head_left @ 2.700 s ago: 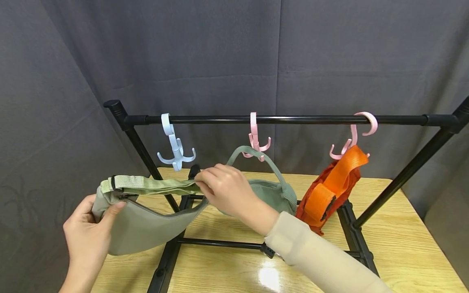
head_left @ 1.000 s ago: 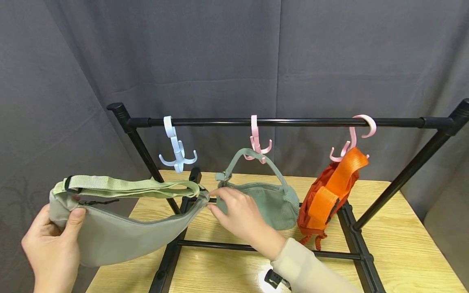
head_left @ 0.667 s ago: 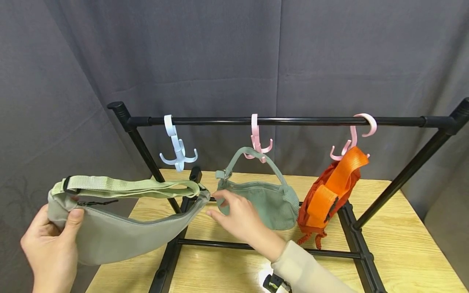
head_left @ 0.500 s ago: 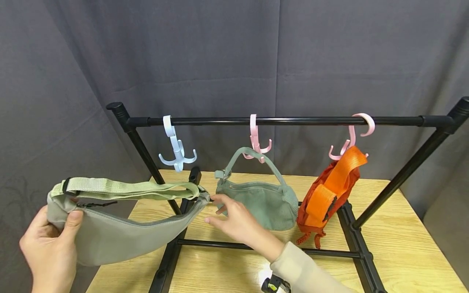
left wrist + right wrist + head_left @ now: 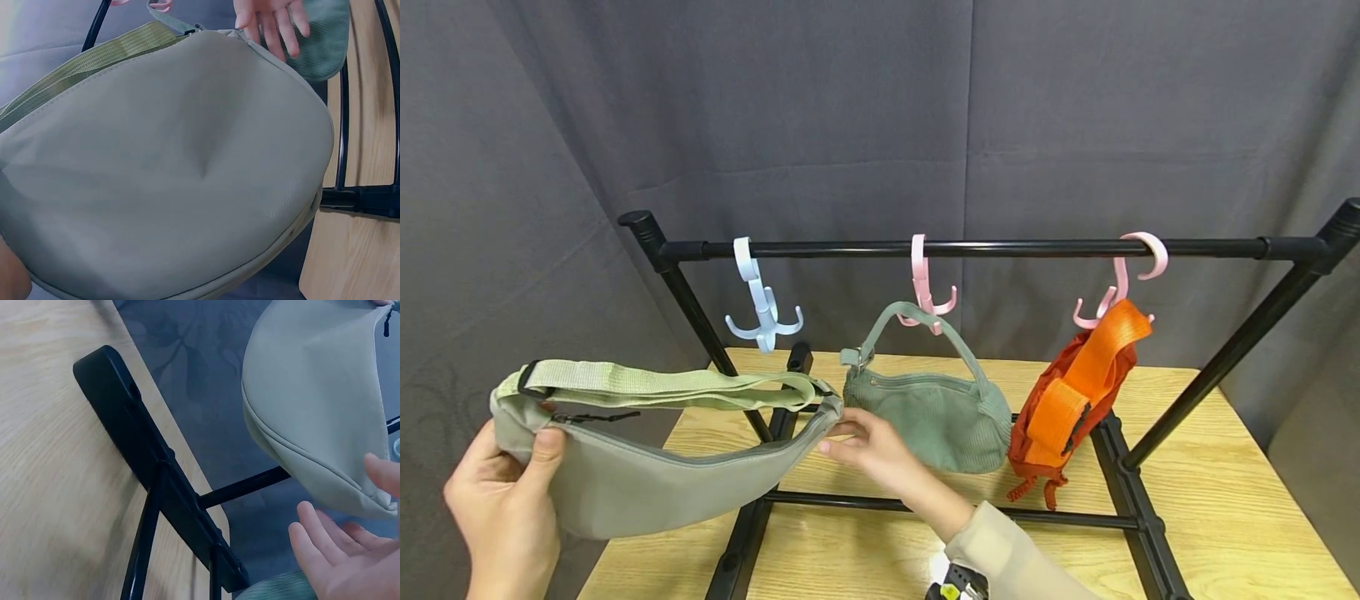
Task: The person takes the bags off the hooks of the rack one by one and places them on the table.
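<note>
A grey-green waist bag [image 5: 677,492] with a pale green webbing strap [image 5: 647,385] is held up at the left of the rack. My left hand [image 5: 505,508] pinches its left end, thumb in front and fingers behind. At the bag's right end is my right hand [image 5: 872,450]. In the right wrist view this right hand [image 5: 350,556] has straight, spread fingers, with the thumb over the bag's corner. The bag [image 5: 187,156] fills much of the left wrist view. Behind my right hand, a green corduroy handbag [image 5: 932,417] hangs by its handle from the middle pink hook [image 5: 922,283].
A black rack rail [image 5: 1015,249] spans the view above a wooden table [image 5: 1240,500]. A light blue hook [image 5: 764,308] hangs bare at left. At right, an orange bag [image 5: 1067,408] hangs from a pink hook [image 5: 1156,258]. Grey curtain [image 5: 850,108] stands behind.
The bag has moved left and lower in my left hand. My right hand let go of the strap, pinched the bag's right end, drew back slightly, and is now at that end again.
</note>
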A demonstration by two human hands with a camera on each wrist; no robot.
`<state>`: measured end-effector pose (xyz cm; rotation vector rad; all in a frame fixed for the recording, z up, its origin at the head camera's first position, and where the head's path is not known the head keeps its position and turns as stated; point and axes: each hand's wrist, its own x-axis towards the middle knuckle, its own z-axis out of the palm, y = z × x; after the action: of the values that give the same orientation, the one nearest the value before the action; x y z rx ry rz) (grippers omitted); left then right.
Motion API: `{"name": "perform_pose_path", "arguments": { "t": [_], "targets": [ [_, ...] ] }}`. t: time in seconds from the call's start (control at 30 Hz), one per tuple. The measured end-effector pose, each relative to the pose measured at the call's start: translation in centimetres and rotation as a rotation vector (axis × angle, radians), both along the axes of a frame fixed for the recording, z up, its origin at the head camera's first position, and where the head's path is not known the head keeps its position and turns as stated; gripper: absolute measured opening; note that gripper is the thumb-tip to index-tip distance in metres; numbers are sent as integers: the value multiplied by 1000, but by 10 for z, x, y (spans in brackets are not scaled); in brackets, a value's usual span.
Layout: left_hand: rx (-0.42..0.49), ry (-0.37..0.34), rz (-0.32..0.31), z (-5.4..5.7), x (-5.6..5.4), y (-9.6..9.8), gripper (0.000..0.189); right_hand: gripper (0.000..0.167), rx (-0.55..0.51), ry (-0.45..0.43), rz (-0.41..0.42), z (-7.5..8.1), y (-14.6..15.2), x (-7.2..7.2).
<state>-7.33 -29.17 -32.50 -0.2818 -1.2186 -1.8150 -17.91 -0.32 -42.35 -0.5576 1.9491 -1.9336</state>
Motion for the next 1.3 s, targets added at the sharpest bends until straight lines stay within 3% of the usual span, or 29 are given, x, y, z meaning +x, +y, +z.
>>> {"name": "perform_pose_path", "arguments": {
  "t": [0.27, 0.4, 0.53, 0.7, 1.03, 1.3],
  "targets": [
    [18, -74, 27, -1, -2, 1, 24, 62, -113, -68, 32, -4, -2, -1],
    [83, -104, 25, -3, -4, -1, 23, 47, -92, -11, -9, -5, -2, 0],
    [120, -181, 72, -5, -5, -2, 23, 32, -39, 66, -42, -7, -2, 2],
    [137, -249, 119, -6, -7, -1, 23, 28, -23, 92, -61, -8, -1, 5],
    [183, -299, 137, -10, -11, -1, 24, 28, -11, 99, -94, -9, 0, 6],
    [150, -310, 153, -16, -14, -5, 20, 29, -6, 78, -104, -10, 0, 7]
  ]
}}
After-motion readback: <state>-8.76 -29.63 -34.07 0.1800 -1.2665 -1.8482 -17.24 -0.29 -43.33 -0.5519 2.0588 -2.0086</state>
